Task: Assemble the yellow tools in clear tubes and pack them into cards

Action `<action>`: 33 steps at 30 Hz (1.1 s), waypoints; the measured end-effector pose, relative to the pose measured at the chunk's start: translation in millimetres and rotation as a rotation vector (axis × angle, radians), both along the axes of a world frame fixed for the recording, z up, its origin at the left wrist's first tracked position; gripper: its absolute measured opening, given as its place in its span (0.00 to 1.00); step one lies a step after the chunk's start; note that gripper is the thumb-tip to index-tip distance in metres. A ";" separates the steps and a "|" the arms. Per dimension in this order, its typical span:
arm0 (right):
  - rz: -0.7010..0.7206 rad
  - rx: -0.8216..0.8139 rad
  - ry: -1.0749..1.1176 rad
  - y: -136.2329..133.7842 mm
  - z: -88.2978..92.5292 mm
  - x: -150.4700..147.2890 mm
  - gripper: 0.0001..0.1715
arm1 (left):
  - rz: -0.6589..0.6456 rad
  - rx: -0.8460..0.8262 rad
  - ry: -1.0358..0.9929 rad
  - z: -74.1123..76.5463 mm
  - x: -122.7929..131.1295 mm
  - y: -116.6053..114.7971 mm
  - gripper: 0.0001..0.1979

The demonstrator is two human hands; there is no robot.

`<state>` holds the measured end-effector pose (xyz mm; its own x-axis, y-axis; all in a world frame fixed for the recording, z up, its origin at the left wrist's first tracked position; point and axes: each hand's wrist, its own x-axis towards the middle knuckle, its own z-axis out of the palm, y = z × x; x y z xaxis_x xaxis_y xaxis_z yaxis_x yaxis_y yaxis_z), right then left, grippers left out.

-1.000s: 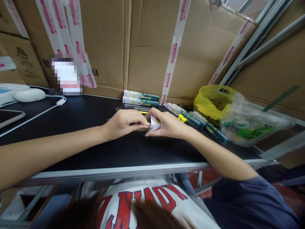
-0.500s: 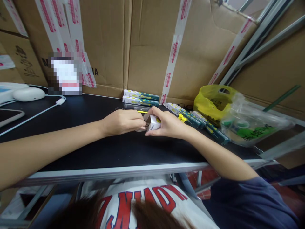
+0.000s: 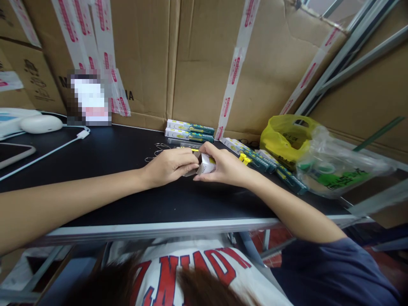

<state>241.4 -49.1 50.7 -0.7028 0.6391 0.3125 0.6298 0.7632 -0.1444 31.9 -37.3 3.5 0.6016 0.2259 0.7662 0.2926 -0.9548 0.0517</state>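
A small white cardboard box [image 3: 208, 164] with a yellow patch is held above the black tabletop in my right hand [image 3: 227, 165], thumb below and fingers on top. Its open end faces left. There, my left hand [image 3: 170, 166] has its fingers closed in a pinch at the opening, touching the box edge; a pale flap shows under the fingertips. Whether anything else is between them is hidden. Just behind the hands lie a thin yellow strip [image 3: 194, 149], a clear plastic piece [image 3: 188, 145] and thin wire loops [image 3: 161, 147].
Long white-and-green boxes [image 3: 191, 135] lie at the back, with more [image 3: 261, 159] to the right beside yellow pieces [image 3: 245, 159]. A yellow bag [image 3: 283, 140] and a clear bag [image 3: 338, 170] stand at right. A phone [image 3: 15, 154] and white cable [image 3: 47, 152] lie left.
My left hand has shifted slightly right and turned at the box's open end, uncovering more wire loops behind it. My right hand keeps its hold. The view has moved slightly.
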 end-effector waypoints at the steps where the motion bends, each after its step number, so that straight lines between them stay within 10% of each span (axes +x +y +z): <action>1: -0.011 0.008 -0.002 -0.1 -0.2 -0.2 0.30 | 0.004 -0.019 -0.011 0.2 0.4 -0.2 0.13; 8: -0.052 0.049 -0.063 -3.7 -3.0 -3.1 0.31 | 0.026 -0.068 -0.022 1.7 1.2 -1.4 0.14; 20: 0.019 -0.184 0.018 13.1 1.5 8.2 0.26 | 0.167 0.494 0.227 20.1 -28.5 20.1 0.16; 27: 0.116 -0.814 0.101 18.0 6.5 15.0 0.24 | 0.110 0.612 0.411 37.4 -27.7 8.6 0.11; 33: 0.200 -0.992 0.110 19.7 5.8 17.2 0.22 | 0.060 0.504 0.307 21.6 -23.6 7.8 0.13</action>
<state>258.6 -29.5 56.4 -0.8247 0.5189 -0.2250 0.4486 0.3578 -0.8190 8.3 -29.5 25.0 0.8103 -0.0796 0.5806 0.2770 -0.8211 -0.4991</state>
